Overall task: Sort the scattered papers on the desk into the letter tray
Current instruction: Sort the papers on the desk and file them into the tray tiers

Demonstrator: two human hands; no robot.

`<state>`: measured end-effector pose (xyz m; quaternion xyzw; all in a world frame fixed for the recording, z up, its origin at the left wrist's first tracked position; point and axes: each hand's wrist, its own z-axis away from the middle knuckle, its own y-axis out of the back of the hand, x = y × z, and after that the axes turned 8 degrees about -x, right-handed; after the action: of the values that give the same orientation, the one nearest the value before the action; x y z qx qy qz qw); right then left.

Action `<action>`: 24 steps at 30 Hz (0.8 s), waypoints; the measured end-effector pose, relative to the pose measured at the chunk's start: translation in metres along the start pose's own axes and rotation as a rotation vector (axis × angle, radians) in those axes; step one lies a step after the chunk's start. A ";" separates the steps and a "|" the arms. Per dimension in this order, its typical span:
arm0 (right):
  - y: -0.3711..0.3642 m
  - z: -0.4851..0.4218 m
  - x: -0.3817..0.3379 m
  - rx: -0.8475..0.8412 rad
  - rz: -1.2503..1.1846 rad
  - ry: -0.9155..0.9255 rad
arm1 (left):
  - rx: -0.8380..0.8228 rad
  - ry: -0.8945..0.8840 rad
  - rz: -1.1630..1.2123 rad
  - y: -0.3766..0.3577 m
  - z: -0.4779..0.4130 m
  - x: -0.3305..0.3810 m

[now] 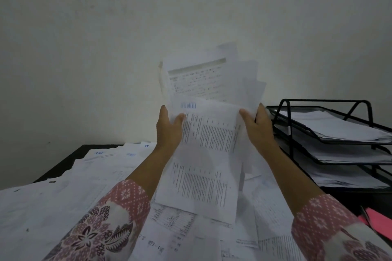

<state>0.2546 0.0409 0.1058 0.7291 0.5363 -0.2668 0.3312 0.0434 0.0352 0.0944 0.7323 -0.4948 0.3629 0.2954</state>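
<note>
**Figure.** Gathering step of the paper sort, seen from the head camera. A bundle of papers (209,133) is held upright in the air above the desk (70,159). It is gripped along its two side edges by the left hand (168,128) and the right hand (258,126). The fingers (179,117) of both hands are curled round the sheets: each thumb is laid on the printed front, and the other fingers are hidden behind the stack. The bundle is uneven, with its upper sheets fanned out and one lower sheet hanging below the rest. The letter tray (284,101), a black wire rack of three tiers, is set at the right end of the desk, just beside the right hand. Sheets are already lodged in every tier. Scattered papers (63,197) are spread over most of the desk beneath the forearms. The step in hand is judged to be the squaring of a collected stack before filing. The next move is thought to call for the edges to be tapped level and a tier to be chosen. The bundle would then be carried right and slid in flat, so that no loose sheet is shed.
</note>
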 end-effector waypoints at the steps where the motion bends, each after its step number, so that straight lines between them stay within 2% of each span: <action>1: 0.000 -0.001 -0.004 0.000 -0.025 0.004 | 0.014 -0.016 0.017 0.000 0.000 0.003; 6: 0.000 -0.004 -0.013 -0.012 -0.006 0.031 | 0.003 -0.078 0.111 0.001 0.000 0.015; 12: -0.003 0.002 -0.005 -0.024 0.014 0.069 | -0.085 -0.105 -0.029 0.005 0.001 0.009; 16: -0.006 0.003 -0.005 -0.012 -0.012 0.042 | -0.136 -0.086 -0.081 0.009 0.000 0.009; 21: -0.006 0.001 -0.002 0.049 -0.069 -0.019 | -0.103 -0.037 -0.079 0.015 -0.002 0.006; 24: -0.008 0.002 0.003 0.032 -0.063 -0.052 | -0.094 0.019 -0.039 0.016 -0.003 0.003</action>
<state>0.2473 0.0427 0.1004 0.7097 0.5459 -0.3045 0.3248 0.0284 0.0310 0.0995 0.7238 -0.4940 0.3404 0.3411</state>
